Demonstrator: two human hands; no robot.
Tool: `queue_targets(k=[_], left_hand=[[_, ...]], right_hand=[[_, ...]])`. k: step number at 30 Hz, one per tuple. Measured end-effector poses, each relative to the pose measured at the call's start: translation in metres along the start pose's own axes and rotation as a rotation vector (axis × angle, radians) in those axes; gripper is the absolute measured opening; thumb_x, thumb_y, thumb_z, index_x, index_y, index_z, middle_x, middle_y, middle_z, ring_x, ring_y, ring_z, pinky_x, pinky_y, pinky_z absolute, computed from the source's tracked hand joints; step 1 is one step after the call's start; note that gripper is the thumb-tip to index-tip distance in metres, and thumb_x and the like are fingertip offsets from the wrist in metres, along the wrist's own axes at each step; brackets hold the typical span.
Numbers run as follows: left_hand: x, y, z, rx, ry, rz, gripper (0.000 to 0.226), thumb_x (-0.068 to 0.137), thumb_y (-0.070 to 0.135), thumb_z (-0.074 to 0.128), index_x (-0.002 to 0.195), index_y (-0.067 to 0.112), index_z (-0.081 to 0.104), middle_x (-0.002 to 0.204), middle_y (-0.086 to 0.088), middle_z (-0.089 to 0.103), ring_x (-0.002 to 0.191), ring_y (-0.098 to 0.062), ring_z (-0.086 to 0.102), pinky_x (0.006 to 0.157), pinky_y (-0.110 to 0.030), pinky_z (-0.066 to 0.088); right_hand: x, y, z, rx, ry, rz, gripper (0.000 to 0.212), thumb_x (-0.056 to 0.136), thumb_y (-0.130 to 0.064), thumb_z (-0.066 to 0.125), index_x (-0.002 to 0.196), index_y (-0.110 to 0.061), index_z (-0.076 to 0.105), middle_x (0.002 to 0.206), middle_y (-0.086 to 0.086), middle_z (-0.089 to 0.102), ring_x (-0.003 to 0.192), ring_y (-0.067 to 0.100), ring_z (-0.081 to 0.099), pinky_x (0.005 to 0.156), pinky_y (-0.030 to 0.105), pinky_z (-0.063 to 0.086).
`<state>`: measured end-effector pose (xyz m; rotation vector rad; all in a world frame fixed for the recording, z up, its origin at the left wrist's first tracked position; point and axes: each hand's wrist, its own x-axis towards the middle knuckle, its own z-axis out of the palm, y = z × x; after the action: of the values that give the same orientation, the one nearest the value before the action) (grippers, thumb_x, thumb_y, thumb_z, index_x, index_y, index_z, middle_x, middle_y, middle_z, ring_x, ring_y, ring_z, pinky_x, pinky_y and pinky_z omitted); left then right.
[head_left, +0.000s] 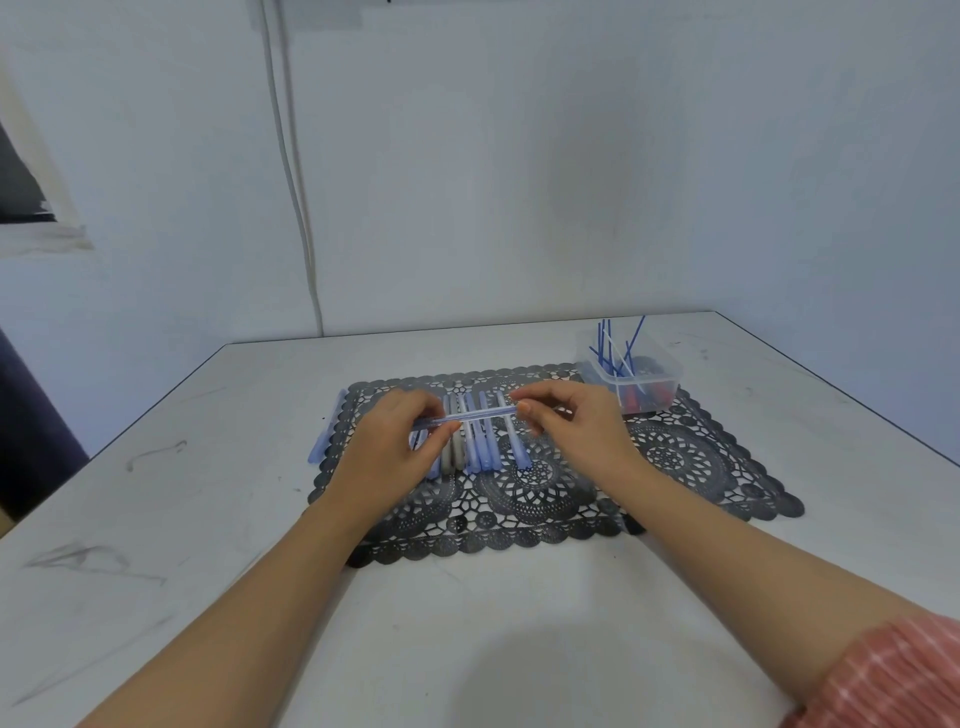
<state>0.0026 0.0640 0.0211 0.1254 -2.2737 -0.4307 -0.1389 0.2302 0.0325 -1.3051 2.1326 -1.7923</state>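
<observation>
A translucent blue pen barrel (475, 416) is held level above the black lace placemat (675, 457). My left hand (392, 441) pinches its left end and my right hand (569, 421) pinches its right end between thumb and fingertips. Under the hands several pale blue pens (488, 447) lie side by side in a row on the mat, partly hidden by my left hand. One more pale blue pen (326, 431) lies along the mat's left edge.
A clear plastic box (631, 379) stands at the mat's back right corner, with several blue and white refills sticking up and red and dark small parts inside. The white table (208, 519) meets a wall behind; a cable (296, 182) runs down it.
</observation>
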Motion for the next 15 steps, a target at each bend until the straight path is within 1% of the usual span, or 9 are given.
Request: queue_targets(k=[2, 4, 5, 6, 9, 13, 15], left_hand=[[0.0007, 0.0002, 0.0002, 0.007, 0.020, -0.008, 0.012, 0.084, 0.020, 0.067, 0.090, 0.012, 0.061, 0.082, 0.004, 0.057, 0.078, -0.010, 0.054, 0.072, -0.024, 0.049], [0.0016, 0.0001, -0.0004, 0.006, 0.035, -0.009, 0.011, 0.083, 0.018, 0.068, 0.090, 0.011, 0.061, 0.082, 0.002, 0.058, 0.077, -0.011, 0.054, 0.072, -0.025, 0.050], [0.0018, -0.0001, -0.0008, 0.005, 0.036, -0.003, 0.012, 0.083, 0.017, 0.068, 0.090, 0.011, 0.061, 0.082, 0.001, 0.059, 0.077, -0.012, 0.055, 0.071, -0.026, 0.050], [0.0017, -0.0001, -0.0012, 0.002, 0.035, 0.003, 0.012, 0.083, 0.017, 0.068, 0.090, 0.010, 0.061, 0.082, 0.001, 0.059, 0.077, -0.013, 0.055, 0.071, -0.027, 0.051], [0.0012, -0.0001, -0.0023, -0.017, 0.020, 0.011, 0.012, 0.083, 0.018, 0.068, 0.090, 0.010, 0.062, 0.082, 0.000, 0.060, 0.077, -0.014, 0.057, 0.071, -0.031, 0.052], [0.0010, 0.0000, -0.0031, -0.059, 0.006, 0.008, 0.011, 0.083, 0.017, 0.068, 0.090, 0.011, 0.062, 0.082, 0.000, 0.061, 0.078, -0.015, 0.059, 0.072, -0.033, 0.053], [0.0009, 0.0001, -0.0031, -0.071, 0.004, 0.007, 0.010, 0.083, 0.017, 0.068, 0.091, 0.012, 0.063, 0.083, 0.000, 0.062, 0.080, -0.013, 0.059, 0.074, -0.031, 0.053]], right_hand=[[0.0009, 0.0007, -0.0005, -0.036, -0.015, -0.009, 0.018, 0.085, -0.012, 0.066, 0.095, -0.026, 0.069, 0.072, -0.008, 0.066, 0.064, 0.005, 0.061, 0.067, 0.022, 0.052], [0.0019, 0.0027, -0.0009, -0.061, -0.018, -0.011, 0.017, 0.083, -0.015, 0.067, 0.095, -0.028, 0.069, 0.077, -0.003, 0.067, 0.072, 0.014, 0.064, 0.074, 0.031, 0.056], [0.0022, 0.0038, -0.0011, -0.067, -0.014, -0.011, 0.016, 0.083, -0.015, 0.067, 0.093, -0.027, 0.069, 0.079, -0.002, 0.067, 0.074, 0.016, 0.064, 0.075, 0.033, 0.056], [0.0024, 0.0044, -0.0014, -0.079, -0.011, -0.015, 0.015, 0.084, -0.014, 0.067, 0.093, -0.026, 0.069, 0.079, -0.003, 0.067, 0.074, 0.016, 0.063, 0.075, 0.034, 0.056], [0.0023, 0.0046, -0.0034, -0.148, -0.009, -0.071, 0.014, 0.084, -0.013, 0.066, 0.095, -0.020, 0.070, 0.081, -0.005, 0.067, 0.075, 0.013, 0.063, 0.073, 0.029, 0.055], [0.0016, 0.0038, -0.0068, -0.225, -0.001, -0.248, 0.016, 0.082, -0.011, 0.068, 0.096, -0.017, 0.071, 0.079, -0.012, 0.064, 0.074, 0.006, 0.062, 0.070, 0.023, 0.054], [0.0014, 0.0044, -0.0075, -0.234, 0.007, -0.290, 0.016, 0.080, -0.012, 0.070, 0.095, -0.018, 0.071, 0.078, -0.015, 0.063, 0.073, 0.005, 0.061, 0.068, 0.020, 0.053]])
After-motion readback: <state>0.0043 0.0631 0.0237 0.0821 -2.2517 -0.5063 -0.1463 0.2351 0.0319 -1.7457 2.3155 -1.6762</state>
